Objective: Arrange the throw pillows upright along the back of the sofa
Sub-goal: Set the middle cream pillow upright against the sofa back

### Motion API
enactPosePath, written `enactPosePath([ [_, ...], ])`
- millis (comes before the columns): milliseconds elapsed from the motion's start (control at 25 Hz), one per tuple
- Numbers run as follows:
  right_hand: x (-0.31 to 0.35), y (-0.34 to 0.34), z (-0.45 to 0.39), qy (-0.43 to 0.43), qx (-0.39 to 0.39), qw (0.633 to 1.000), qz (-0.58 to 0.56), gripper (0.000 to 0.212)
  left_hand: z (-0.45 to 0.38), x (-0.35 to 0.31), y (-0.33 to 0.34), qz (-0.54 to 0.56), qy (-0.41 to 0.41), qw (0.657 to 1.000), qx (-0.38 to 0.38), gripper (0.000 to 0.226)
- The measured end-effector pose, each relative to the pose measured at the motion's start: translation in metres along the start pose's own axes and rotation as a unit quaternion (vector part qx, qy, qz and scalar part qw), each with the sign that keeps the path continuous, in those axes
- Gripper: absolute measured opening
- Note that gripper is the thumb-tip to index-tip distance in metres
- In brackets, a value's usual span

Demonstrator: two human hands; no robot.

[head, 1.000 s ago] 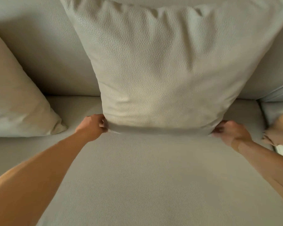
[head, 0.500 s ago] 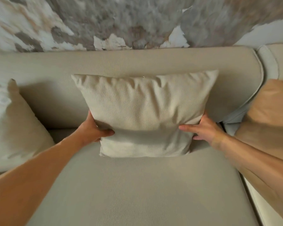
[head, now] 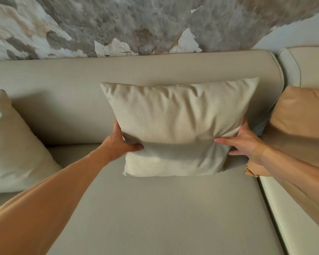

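Both hands hold the cream pillow point(head: 177, 126), one on each side. On the pillow's left edge, the left hand point(head: 121, 143) has its thumb pressed into the front and its fingers tucked behind. The right hand point(head: 244, 142) is at the right edge, with its thumb lying flat across the front and the other fingers wrapped around the side. Each hand is closed on the pillow, and the soft cover dents a little under the thumbs.

This pillow sits in the middle of the picture. It stands up on the sofa seat point(head: 164, 214), and its top leans on the sofa back point(head: 136, 70). Its bottom edge touches the seat. Its top corners point to 11 and 1 o'clock.

Another pale pillow point(head: 17, 153) is over at 9 o'clock. It leans on the sofa back too, and it sits well apart from the one being held. A tan pillow point(head: 300, 118) is at 3 o'clock, just beside the right hand. The right arm covers part of it.

A wall point(head: 118, 24) with grey, white and brown patches is up at 12 o'clock, behind the sofa. Both bare arms reach in from the bottom corners, at 7 and 4 o'clock.
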State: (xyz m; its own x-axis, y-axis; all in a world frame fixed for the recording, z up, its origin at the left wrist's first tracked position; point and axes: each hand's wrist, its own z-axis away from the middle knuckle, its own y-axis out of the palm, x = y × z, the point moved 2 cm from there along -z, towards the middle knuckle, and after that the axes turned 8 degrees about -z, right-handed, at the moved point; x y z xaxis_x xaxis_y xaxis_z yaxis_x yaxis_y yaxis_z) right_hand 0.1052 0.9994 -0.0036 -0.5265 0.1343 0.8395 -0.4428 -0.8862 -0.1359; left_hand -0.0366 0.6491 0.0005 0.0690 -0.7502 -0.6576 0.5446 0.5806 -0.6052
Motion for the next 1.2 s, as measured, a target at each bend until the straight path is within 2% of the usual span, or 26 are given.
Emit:
enactPosePath([
  [320,-0.002,-0.004,-0.004,0.011,0.0,1.0,-0.004,0.107,-0.005,0.002,0.009,-0.026,-0.005,1.0,0.002,0.117],
  [560,-0.005,0.005,0.008,-0.041,-0.136,0.98,0.139,0.091,-0.002,0.002,0.012,-0.073,-0.018,0.997,-0.028,0.114],
  [680,-0.004,0.011,0.024,-0.068,-0.134,0.975,0.165,0.086,0.009,-0.001,0.014,-0.087,-0.023,0.995,-0.046,0.114],
  [840,0.003,0.013,0.046,-0.074,-0.121,0.973,0.183,0.102,0.028,-0.01,0.01,-0.071,-0.028,0.996,-0.046,0.117],
  [960,0.008,0.018,0.072,-0.094,-0.104,0.968,0.208,0.104,0.054,-0.023,-0.002,-0.112,-0.011,0.993,-0.045,0.113],
  [1080,0.015,0.021,0.11,-0.11,-0.088,0.94,0.31,0.098,0.093,-0.039,-0.03,-0.183,0.037,0.981,-0.056,0.109],
  [1200,0.025,0.022,0.16,-0.121,-0.083,0.88,0.452,0.095,0.141,-0.048,-0.066,-0.31,0.089,0.943,-0.078,0.105],
])
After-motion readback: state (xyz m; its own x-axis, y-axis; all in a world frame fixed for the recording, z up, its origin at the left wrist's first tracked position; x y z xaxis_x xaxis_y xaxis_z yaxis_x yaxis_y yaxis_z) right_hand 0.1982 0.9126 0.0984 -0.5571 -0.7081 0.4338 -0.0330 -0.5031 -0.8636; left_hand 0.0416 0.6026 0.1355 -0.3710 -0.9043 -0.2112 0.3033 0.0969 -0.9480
